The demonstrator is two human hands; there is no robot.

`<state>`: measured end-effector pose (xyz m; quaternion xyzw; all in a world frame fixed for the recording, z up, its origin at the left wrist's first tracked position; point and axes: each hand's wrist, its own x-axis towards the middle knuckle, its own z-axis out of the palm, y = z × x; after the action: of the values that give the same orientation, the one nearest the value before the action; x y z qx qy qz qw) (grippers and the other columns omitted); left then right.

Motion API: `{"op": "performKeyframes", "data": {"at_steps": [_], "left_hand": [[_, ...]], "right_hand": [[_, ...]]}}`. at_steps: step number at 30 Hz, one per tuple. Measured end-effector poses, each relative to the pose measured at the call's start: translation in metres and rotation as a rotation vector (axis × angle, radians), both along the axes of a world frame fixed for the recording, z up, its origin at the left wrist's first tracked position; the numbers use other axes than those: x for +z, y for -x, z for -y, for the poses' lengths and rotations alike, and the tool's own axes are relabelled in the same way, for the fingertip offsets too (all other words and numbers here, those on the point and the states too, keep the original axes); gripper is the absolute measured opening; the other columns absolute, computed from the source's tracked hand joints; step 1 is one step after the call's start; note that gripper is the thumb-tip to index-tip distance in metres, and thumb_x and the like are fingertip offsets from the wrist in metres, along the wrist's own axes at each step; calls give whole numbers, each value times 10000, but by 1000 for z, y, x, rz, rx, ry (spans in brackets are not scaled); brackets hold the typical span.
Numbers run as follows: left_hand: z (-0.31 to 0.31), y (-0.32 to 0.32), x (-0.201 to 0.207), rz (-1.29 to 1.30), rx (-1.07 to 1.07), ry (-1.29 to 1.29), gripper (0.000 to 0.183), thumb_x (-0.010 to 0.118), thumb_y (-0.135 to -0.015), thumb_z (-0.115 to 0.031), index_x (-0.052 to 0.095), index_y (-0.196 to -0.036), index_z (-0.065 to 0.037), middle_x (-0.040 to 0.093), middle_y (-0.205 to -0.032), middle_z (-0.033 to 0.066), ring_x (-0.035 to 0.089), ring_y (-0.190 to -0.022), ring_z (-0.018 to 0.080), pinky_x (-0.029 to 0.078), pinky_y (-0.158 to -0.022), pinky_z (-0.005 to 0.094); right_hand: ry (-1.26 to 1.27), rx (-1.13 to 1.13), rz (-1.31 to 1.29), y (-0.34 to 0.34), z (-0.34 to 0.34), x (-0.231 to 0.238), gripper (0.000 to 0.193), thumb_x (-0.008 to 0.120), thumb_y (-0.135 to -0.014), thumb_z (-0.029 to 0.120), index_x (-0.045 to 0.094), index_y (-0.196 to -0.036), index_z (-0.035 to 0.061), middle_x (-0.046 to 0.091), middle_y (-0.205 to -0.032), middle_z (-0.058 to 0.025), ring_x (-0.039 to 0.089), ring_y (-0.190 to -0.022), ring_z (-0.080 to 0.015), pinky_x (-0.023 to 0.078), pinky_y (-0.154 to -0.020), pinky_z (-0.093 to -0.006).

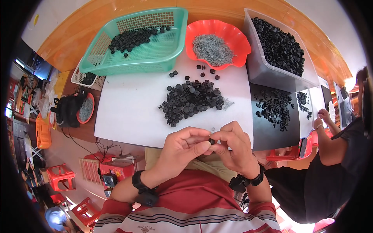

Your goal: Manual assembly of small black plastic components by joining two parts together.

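Observation:
My left hand (pixel 186 146) and my right hand (pixel 234 149) meet just off the near edge of the white table. Between their fingertips they pinch one small round black plastic part (pixel 211 141), mostly covered by the fingers. Beyond the hands, a heap of similar black parts (pixel 190 99) lies on the white tabletop (pixel 128 105). Beside the heap's right end rests a small cluster of thin metal pins (pixel 227 103). A tiny clear ring (pixel 213 129) sits near my fingertips.
A green basket (pixel 136 69) holds black parts at the back left. Next to it stand a red scalloped bowl (pixel 243 44) of metal pins and a clear bin (pixel 283 79) full of black pieces. More black pieces (pixel 274 108) cover a dark board. At right, another person (pixel 330 151) works.

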<state>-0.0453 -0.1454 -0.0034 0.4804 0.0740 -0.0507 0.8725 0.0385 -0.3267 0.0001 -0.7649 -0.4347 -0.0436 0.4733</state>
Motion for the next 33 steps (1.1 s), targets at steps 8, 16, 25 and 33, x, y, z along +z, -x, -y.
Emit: {"op": "performKeyframes", "data": {"at_steps": [8, 16, 25, 33], "left_hand": [[1, 5, -10, -27, 56, -13, 177, 682, -962, 7, 675, -1130, 62, 725, -1062, 162, 730, -964, 218, 616, -886, 343], [2, 8, -9, 75, 47, -167, 176, 658, -968, 24, 693, -1132, 77, 712, -1081, 106, 714, -1010, 166, 581, -901, 271], [1, 6, -11, 111, 49, -222, 174, 642, -954, 80, 689, -1122, 85, 692, -1135, 148, 718, -1004, 203, 600, -923, 314], [5, 3, -20, 183, 73, -281, 196, 644, -937, 111, 697, -1122, 72, 677, -1150, 156, 692, -1022, 187, 592, -927, 312]], "right_hand": [[226, -225, 127, -52, 21, -3, 268, 754, -805, 1, 695, -1062, 48, 667, -1011, -77, 664, -807, -280, 537, -649, -385], [465, -228, 288, -80, 18, -11, 226, 673, -836, -16, 704, -1056, 26, 684, -1002, -67, 632, -920, -287, 530, -764, -405], [389, -191, 275, -82, 23, -18, 213, 662, -803, -73, 686, -996, 12, 675, -947, -98, 623, -885, -307, 522, -753, -408], [376, -180, 267, -79, 29, -20, 305, 651, -812, -85, 636, -1105, -3, 647, -905, -135, 616, -885, -341, 517, -781, -433]]}}
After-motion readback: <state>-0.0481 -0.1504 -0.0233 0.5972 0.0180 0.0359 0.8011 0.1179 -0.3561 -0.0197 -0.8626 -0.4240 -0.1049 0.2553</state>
